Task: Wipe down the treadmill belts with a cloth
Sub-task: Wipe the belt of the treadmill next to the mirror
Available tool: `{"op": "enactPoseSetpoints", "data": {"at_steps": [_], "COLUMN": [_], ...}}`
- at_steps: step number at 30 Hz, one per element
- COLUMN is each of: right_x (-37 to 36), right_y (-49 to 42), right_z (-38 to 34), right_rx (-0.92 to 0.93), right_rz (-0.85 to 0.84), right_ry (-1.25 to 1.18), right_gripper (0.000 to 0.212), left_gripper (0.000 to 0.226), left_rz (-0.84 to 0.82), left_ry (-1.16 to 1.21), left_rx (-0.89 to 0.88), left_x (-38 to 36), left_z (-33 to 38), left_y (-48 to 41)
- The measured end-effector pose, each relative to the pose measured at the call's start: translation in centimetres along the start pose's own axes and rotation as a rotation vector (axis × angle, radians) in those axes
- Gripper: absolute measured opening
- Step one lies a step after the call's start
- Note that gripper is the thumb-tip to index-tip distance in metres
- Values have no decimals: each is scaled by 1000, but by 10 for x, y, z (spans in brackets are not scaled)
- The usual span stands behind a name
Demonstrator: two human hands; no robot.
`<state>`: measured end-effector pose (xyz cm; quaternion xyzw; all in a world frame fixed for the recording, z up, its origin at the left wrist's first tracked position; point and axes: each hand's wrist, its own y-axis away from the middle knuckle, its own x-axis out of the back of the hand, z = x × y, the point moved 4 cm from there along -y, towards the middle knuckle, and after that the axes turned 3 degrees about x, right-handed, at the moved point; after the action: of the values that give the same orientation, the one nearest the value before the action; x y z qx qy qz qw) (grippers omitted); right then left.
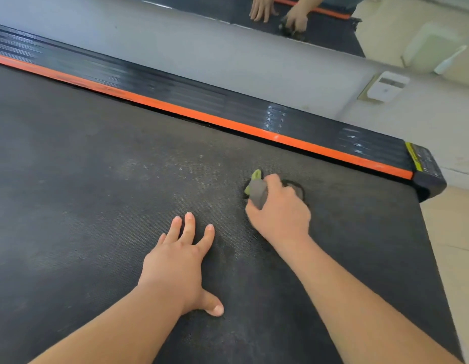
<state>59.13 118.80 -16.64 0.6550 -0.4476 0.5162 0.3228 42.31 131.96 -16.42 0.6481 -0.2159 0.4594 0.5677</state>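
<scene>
A black, finely textured rubber treadmill belt (83, 179) fills the view from the left edge, with pale dusty speckles near its middle. Along its far side runs a black ribbed side rail (175, 88) edged with a bright orange strip (202, 116). The left hand (175, 261) lies flat on the belt, fingers straight and spread, grasping nothing. Just to its right, the right hand (280, 214) is clenched around a bunched grey cloth with green edging (257, 191), pressing it onto the belt near the rail. Further right, the rail ends in a black plastic cap (429, 174). Beyond are a white wall fitting (387, 86) and pale floor tiles (454, 245).
</scene>
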Motion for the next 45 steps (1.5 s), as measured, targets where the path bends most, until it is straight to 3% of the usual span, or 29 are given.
{"op": "enactPoseSetpoints", "data": {"at_steps": [3, 5, 7, 10, 14, 16, 19, 22, 23, 25, 28, 30, 32, 35, 38, 40, 43, 45], "right_x": [-8, 4, 15, 39, 26, 11, -6, 8, 12, 27, 38, 29, 17, 2, 10, 22, 46, 48], "right_y": [53, 33, -10, -60, -42, -9, 52, 37, 16, -30, -51, -33, -4, 47, 60, 27, -20, -15], "right_z": [-46, -25, 21, 97, 76, 27, -33, -12, 8, 57, 114, 98, 53, -9, -6, 27, 105, 124], "right_rx": [388, 414, 259, -164, -253, -75, 398, 605, 561, 252, -279, -347, -180, 344, 676, 516, -79, -217], "right_rz": [-101, -136, -141, -65, 80, 90, -67, -198, -194, -134, 56, 130, 135, -38, -189, -181, -59, 19], "right_ry": [-4, 4, 93, 62, 25, 68, 92, 69, 128, 203, -15, -43, 39, 177, 165, 216, 94, 49], "right_gripper": [52, 49, 47, 50, 44, 42, 51, 52, 50, 48, 48, 46, 45, 52, 56, 51, 48, 45], "left_gripper": [149, 151, 153, 153, 153, 153, 151, 151, 153, 153, 154, 154, 153, 154, 153, 152, 152, 151], "left_rz": [-29, -13, -9, -14, -23, -22, -23, -21, -17, -17, -13, -22, -23, -18, -36, -34, -57, -68], "left_ry": [11, 21, 32, 37, 25, 24, 19, 9, 6, 9, 14, 9, 4, -5, -8, -17, -28, -21], "left_rx": [5, 13, 17, 16, 14, 15, 13, 10, 9, 10, 12, 11, 13, 13, 15, 11, 17, 26], "left_x": [3, 3, 0, -3, -2, -1, 1, 1, 0, -2, -4, -4, -3, -1, 1, 2, 1, 1], "left_z": [1, 1, 1, 0, -1, 0, 1, 1, 1, 0, -1, -2, -1, 0, 1, 1, 2, 0], "left_y": [1, 1, 0, -1, -1, -1, 0, 0, -1, -2, -3, -3, -2, -1, 0, 0, 0, 2]}}
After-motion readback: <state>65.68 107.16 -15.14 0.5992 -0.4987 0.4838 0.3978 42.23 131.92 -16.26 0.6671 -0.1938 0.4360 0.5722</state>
